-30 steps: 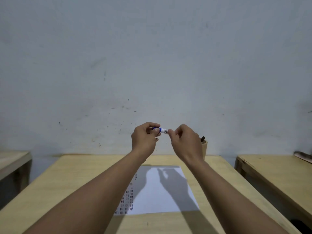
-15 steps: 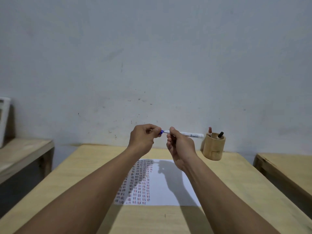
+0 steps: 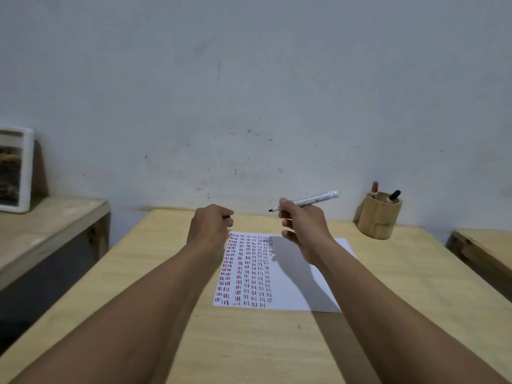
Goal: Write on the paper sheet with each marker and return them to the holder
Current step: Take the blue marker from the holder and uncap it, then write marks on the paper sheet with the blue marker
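Uncapped marker [image 3: 307, 201] raised above the paper sheet [image 3: 293, 273].

The marker is light, stiff and smooth, best pinched low on the barrel near the tip; the right hand [image 3: 303, 228] holds it just there, fingers closed round it, tip pointing left, tail angled up to the right. The left hand [image 3: 210, 228] is curled shut, a hint of blue showing, likely the cap. The sheet lies on the surface [image 3: 166, 314] below, left columns filled; the holder [image 3: 379, 217] stands far right with two more markers.
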